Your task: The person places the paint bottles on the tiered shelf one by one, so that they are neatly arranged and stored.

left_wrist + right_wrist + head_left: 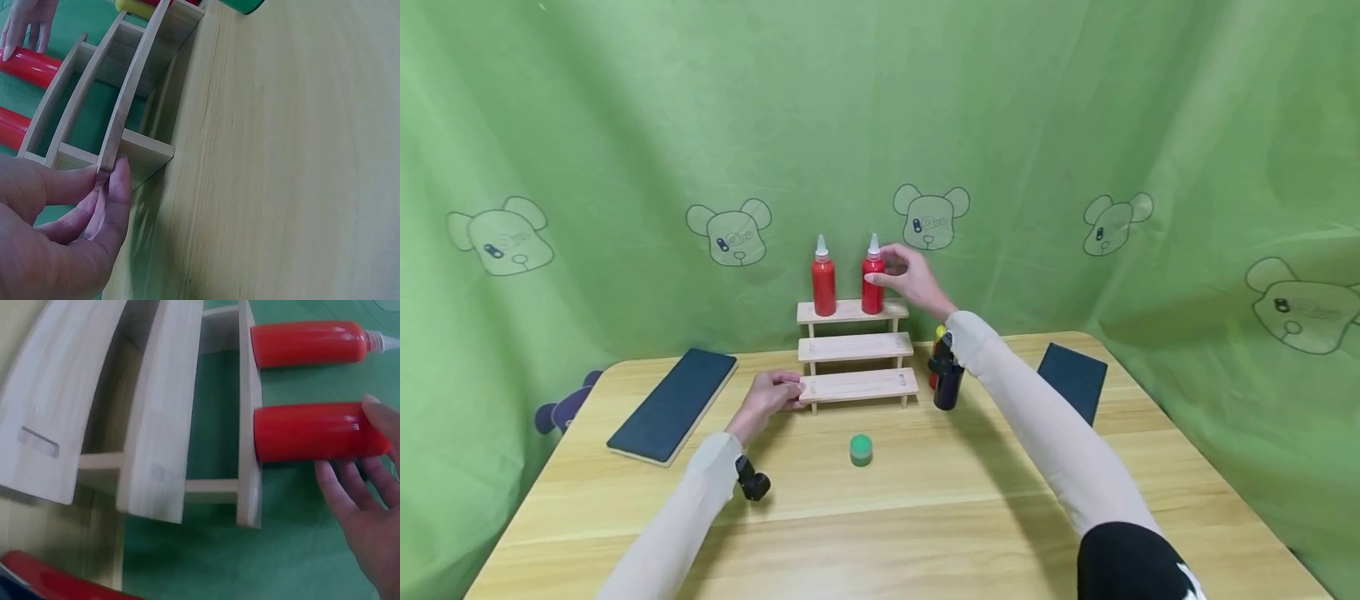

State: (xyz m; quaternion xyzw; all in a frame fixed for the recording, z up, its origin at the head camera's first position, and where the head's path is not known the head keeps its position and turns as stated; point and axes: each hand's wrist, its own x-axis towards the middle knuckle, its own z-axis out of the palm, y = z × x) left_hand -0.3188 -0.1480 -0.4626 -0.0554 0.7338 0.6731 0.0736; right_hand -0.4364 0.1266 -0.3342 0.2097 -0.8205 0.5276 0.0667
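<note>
A three-tier wooden rack (856,347) stands toward the back of the table. Its lowest step is pinched at the left end between the thumb and fingers of my left hand (69,231). On the top step two red squeeze bottles with clear pointed nozzles stand upright, side by side. My right hand (912,279) grips the right red squeeze bottle (312,432) by its upper part, thumb on one side and fingers on the other. The left red squeeze bottle (823,288) stands untouched, and the base of the held one meets the step.
Below the right wrist stand a dark bottle (948,392) and a partly hidden red one with a yellow top (939,333). A small green jar (861,451) sits in front of the rack. Dark flat notebooks lie left (673,406) and right (1073,382). A green curtain (820,125) hangs behind.
</note>
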